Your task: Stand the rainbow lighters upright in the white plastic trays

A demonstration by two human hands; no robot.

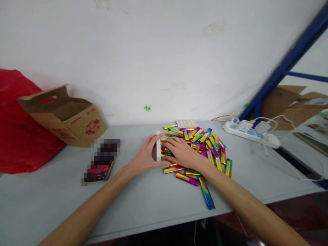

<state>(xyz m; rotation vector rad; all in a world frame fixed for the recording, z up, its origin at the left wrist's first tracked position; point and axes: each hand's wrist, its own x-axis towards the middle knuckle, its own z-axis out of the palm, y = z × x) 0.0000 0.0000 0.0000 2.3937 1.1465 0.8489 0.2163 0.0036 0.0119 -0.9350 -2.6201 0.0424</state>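
My left hand is closed round a small shallow box, stood on edge with a white rim and a dark side toward my palm. My right hand presses against the box's right side, fingers curled over several shiny items there; its fingertips are partly hidden. Under and around it lies a loose pile of slim metallic lighter-shaped pieces in gold, magenta, green, red and blue. One gold-and-blue piece lies nearest the table's front edge. A white tray with rows of small holes lies behind the pile.
A phone, partly pixelated, lies on the grey table to the left. Behind it stand an open cardboard carton and a red bag. At right are a white power strip with cables and a blue metal frame.
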